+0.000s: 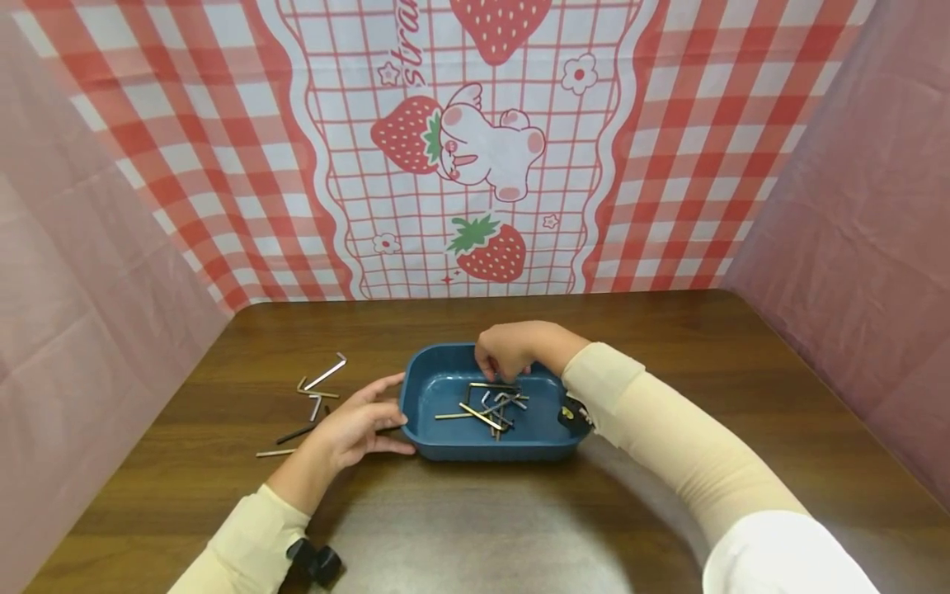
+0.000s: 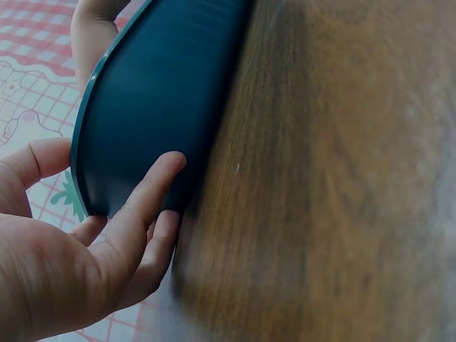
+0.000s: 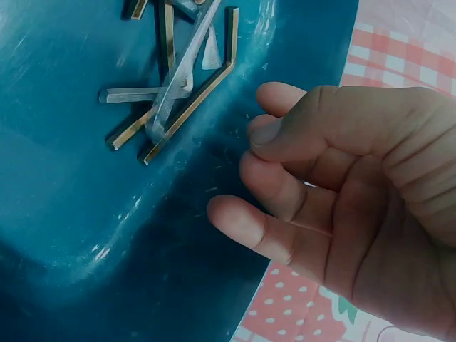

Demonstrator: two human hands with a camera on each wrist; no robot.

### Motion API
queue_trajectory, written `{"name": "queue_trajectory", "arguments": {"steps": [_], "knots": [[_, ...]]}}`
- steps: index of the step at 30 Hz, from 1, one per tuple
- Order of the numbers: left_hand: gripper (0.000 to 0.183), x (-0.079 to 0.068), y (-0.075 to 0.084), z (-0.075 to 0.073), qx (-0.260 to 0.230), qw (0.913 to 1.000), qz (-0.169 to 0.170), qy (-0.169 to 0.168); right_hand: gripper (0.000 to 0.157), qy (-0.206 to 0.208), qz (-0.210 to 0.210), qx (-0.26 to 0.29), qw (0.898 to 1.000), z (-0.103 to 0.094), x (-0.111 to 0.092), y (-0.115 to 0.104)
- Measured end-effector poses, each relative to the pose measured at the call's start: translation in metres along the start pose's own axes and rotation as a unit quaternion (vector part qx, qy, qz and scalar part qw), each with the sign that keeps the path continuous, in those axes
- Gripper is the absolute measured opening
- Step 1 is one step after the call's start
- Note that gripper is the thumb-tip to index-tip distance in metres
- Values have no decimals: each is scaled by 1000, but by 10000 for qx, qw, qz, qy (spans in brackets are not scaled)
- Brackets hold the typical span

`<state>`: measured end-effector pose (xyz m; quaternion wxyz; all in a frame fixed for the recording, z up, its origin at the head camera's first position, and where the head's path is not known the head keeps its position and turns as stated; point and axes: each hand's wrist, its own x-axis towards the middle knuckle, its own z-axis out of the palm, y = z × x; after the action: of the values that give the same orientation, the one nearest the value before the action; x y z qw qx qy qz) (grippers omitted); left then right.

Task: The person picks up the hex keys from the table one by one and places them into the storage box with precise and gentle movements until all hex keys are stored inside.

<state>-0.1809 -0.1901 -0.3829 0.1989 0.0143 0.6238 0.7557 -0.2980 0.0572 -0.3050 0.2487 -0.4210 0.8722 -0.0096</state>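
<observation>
A blue rectangular tray [image 1: 493, 453] sits on the table. Several hex keys [image 1: 482, 416], brass-coloured, silver and black, lie crossed in a loose pile on its floor. My left hand [image 1: 364, 425] holds the tray's left end, thumb at the rim [image 2: 74, 153] and the other fingers spread along the outer wall [image 2: 142, 107]. Over the tray's far side is my right hand [image 1: 508, 351], fingers loosely bent. In the right wrist view its thumb [image 3: 269, 135] meets the index finger, with nothing visible held, just beside a bent brass hex key [image 3: 196, 100].
More hex keys lie loose on the wooden table left of the tray, among them a silver one [image 1: 326, 373] and a black one [image 1: 295, 433]. My left forearm passes close to them. A checked strawberry cloth [image 1: 475, 165] hangs behind the table, with pink cloth at both sides.
</observation>
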Motion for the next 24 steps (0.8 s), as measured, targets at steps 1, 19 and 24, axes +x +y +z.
{"name": "queue_trajectory", "arguments": {"steps": [1,19,24], "knots": [[79,0,0,0,1,10000,3,-1,22,-21,4,-6,10000,0,0,0],[79,0,-1,0,-16,10000,-2,-33,29,46,203,220,9995,-3,-16,0],[79,1,-1,0,-10,10000,10,-61,26,179,60,283,9994,1,-21,1]]}}
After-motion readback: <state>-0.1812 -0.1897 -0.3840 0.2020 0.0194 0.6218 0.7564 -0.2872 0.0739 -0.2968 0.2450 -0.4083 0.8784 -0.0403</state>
